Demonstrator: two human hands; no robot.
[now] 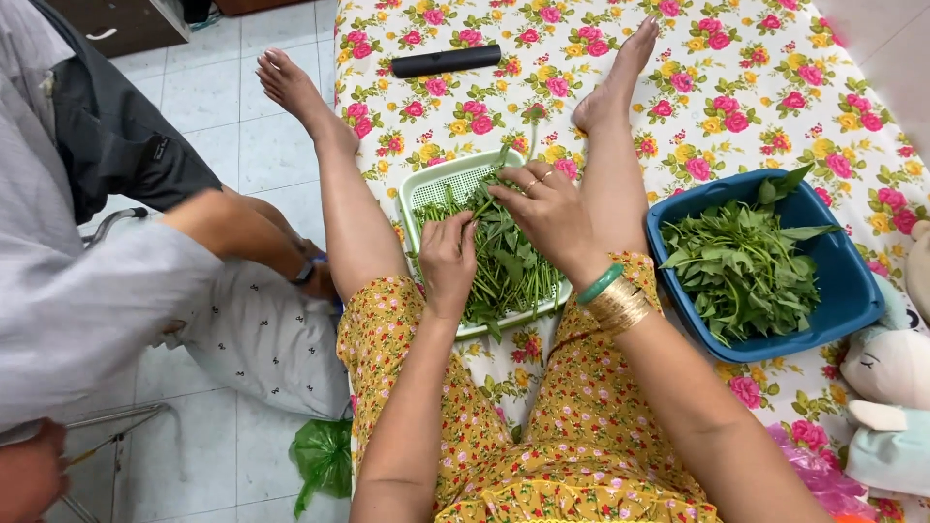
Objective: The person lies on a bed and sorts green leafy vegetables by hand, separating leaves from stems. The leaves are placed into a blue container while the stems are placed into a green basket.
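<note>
My left hand and my right hand meet over a pale green slotted tray that lies between my legs on a flowered cloth. Both pinch the same leafy green stem from the heap of stalks in the tray. My right wrist wears a green bangle and several gold ones. A blue tub full of plucked green leaves stands to the right of my right leg.
A black cylinder lies far up on the cloth. Another person in grey sits at the left on a tiled floor. A green plastic bag lies below them. Soft toys sit at the right edge.
</note>
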